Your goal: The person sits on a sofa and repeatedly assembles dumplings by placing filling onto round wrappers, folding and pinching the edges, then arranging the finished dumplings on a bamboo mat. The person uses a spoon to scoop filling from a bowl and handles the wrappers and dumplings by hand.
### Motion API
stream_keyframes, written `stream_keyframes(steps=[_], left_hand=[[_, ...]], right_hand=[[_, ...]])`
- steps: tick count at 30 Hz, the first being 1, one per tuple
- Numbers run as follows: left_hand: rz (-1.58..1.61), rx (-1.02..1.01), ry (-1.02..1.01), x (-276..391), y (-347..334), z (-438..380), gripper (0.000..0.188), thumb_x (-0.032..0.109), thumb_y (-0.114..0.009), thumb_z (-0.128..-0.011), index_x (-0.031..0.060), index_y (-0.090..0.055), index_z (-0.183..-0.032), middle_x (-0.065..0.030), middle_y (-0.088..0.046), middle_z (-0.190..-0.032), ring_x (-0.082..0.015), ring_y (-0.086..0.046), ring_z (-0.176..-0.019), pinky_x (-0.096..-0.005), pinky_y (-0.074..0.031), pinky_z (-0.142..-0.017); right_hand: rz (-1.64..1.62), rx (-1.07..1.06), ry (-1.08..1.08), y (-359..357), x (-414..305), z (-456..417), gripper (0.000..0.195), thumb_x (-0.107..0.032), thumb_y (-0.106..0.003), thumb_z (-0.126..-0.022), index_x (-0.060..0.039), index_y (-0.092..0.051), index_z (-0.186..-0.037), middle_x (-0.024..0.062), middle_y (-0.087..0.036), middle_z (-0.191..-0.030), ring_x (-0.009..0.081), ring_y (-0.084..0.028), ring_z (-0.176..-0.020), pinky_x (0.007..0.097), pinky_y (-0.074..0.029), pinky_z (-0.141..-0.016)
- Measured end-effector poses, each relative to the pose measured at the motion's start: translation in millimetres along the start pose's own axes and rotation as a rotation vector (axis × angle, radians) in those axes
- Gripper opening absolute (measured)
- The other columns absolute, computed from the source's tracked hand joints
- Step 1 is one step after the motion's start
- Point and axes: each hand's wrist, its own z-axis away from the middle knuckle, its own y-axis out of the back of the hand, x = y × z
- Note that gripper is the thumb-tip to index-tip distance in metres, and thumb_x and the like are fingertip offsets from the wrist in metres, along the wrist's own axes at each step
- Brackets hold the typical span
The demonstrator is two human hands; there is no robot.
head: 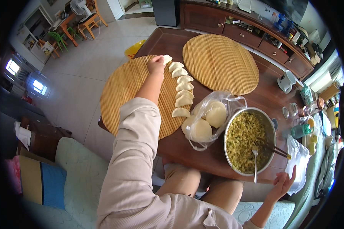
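Observation:
Out over the far edge of a round reed mat (126, 86), my left hand (156, 67) pinches a folded dumpling (166, 59). Below it, several white half-moon dumplings (184, 86) form a column along the mat's right edge. A clear plastic bag (202, 114) with balls of dough (216, 114) lies beside them. To its right stands a metal bowl (273, 130) of chopped green-yellow filling (243, 137), with a fork (255, 164) and chopsticks (281, 152) in it. My right hand (283, 183) hovers empty by the bowl's near right side, fingers apart.
A second round mat (220, 64) lies farther back on the dark wooden table (172, 148). A white mug (286, 81), glass jars (293, 108), a teal bottle (301, 130) and a white plastic bag (299, 169) crowd the right. A pale sofa (77, 160) is at left.

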Motion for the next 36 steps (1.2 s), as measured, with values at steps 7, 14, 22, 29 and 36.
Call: stream_keyframes(steps=[7, 14, 22, 29, 36], left_hand=[[-0.642, -0.038, -0.226, -28.4, -3.5, -32.9, 0.016, 0.01, -0.069, -0.086, 0.007, -0.075, -0.101, -0.0104, -0.075, -0.095, -0.0228, -0.071, -0.088, -0.0319, -0.054, -0.081], [-0.445, -0.179, -0.09, -28.1, 9.7, -43.1, 0.026, 0.005, -0.064, -0.088, 0.0007, -0.069, -0.113, -0.0138, -0.071, -0.108, -0.0224, -0.068, -0.1, -0.0328, -0.053, -0.089], [-0.578, -0.317, -0.45, 30.8, 20.1, 97.6, 0.026, 0.008, -0.068, -0.089, 0.001, -0.065, -0.114, -0.0121, -0.069, -0.105, -0.0206, -0.067, -0.096, -0.0325, -0.053, -0.087], [-0.794, -0.794, -0.802, 49.3, 22.5, 271.5, 0.023, 0.007, -0.075, -0.078, 0.0033, -0.069, -0.1, -0.0105, -0.066, -0.098, -0.0275, -0.064, -0.094, -0.037, -0.052, -0.084], [-1.138, -0.672, -0.868, 33.8, 18.5, 294.1, 0.041, 0.007, -0.079, -0.07, 0.006, -0.066, -0.108, -0.009, -0.062, -0.101, -0.0299, -0.06, -0.101, -0.0403, -0.049, -0.087]], right_hand=[[0.073, -0.019, 0.072, -20.7, -1.4, -5.5, 0.055, -0.021, -0.055, -0.102, -0.0065, -0.034, -0.151, -0.0006, -0.056, -0.077, 0.0015, -0.034, -0.055, 0.0177, -0.025, -0.048], [0.047, -0.008, 0.101, -16.6, 0.7, -14.8, 0.055, -0.021, -0.055, -0.103, -0.0016, -0.035, -0.15, -0.001, -0.056, -0.076, 0.002, -0.038, -0.056, 0.0172, -0.025, -0.048], [-0.011, 0.001, 0.11, -4.9, 5.5, -1.3, 0.052, -0.013, -0.054, -0.102, -0.0031, -0.035, -0.15, -0.0016, -0.055, -0.073, 0.0025, -0.037, -0.056, 0.0175, -0.027, -0.049], [-0.132, -0.049, 0.141, 4.7, -17.3, 16.4, 0.05, -0.01, -0.055, -0.101, -0.005, -0.038, -0.148, 0.0022, -0.062, -0.08, 0.003, -0.04, -0.056, 0.018, -0.031, -0.05], [-0.151, 0.048, 0.114, 56.2, -16.2, 26.7, 0.047, -0.01, -0.055, -0.101, -0.0035, -0.042, -0.146, 0.0011, -0.062, -0.078, 0.0028, -0.039, -0.056, 0.0186, -0.031, -0.05]])
